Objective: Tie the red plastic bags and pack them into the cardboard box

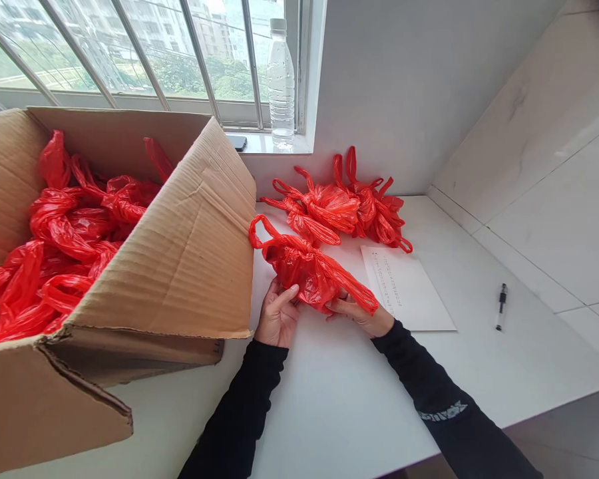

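A knotted red plastic bag [304, 266] is held between my two hands over the white table, its handle loops sticking out to both sides. My left hand [278, 313] grips its lower left side, thumb on top. On the bag's lower right, my right hand [357, 313] has its fingers partly under the plastic, and one bag handle hangs across it. What lies inside the bag cannot be made out. Just behind it, several more tied red bags [334, 206] sit in a heap against the wall.
At the left stands an open cardboard box [180, 246] full of red bags [80, 226], one flap sticking out toward me. A printed sheet of paper [419, 293] and a black pen [502, 306] lie to the right. A clear bottle [281, 86] and a phone [238, 142] rest on the windowsill.
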Action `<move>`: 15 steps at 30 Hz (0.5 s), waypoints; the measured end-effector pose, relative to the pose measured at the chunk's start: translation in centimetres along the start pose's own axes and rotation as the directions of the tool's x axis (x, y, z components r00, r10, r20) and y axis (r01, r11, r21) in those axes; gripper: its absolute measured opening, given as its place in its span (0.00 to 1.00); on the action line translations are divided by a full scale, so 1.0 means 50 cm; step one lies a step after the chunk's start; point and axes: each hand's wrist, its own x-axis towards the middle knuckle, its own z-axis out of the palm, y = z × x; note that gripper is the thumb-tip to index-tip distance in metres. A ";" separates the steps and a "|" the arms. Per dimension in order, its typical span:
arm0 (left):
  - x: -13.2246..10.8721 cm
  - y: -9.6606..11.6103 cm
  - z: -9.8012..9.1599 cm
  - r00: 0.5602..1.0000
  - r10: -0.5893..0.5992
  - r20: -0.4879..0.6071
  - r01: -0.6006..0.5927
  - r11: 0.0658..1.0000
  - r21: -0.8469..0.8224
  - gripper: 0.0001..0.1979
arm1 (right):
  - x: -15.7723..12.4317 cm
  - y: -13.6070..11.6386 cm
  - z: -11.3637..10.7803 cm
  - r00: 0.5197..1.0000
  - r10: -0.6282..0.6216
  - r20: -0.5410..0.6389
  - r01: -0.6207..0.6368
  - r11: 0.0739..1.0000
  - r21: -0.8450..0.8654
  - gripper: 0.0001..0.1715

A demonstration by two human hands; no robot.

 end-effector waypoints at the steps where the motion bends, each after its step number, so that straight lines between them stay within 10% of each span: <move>1: 0.000 0.000 0.000 1.000 -0.004 0.000 0.004 1.000 0.000 0.23 | 0.001 0.001 0.000 1.000 0.000 -0.009 0.000 1.000 0.006 0.34; 15: -0.002 -0.014 -0.005 0.998 0.049 0.032 -0.055 0.973 0.225 0.34 | 0.000 -0.006 0.007 0.963 -0.247 -0.107 0.216 0.946 -0.243 0.38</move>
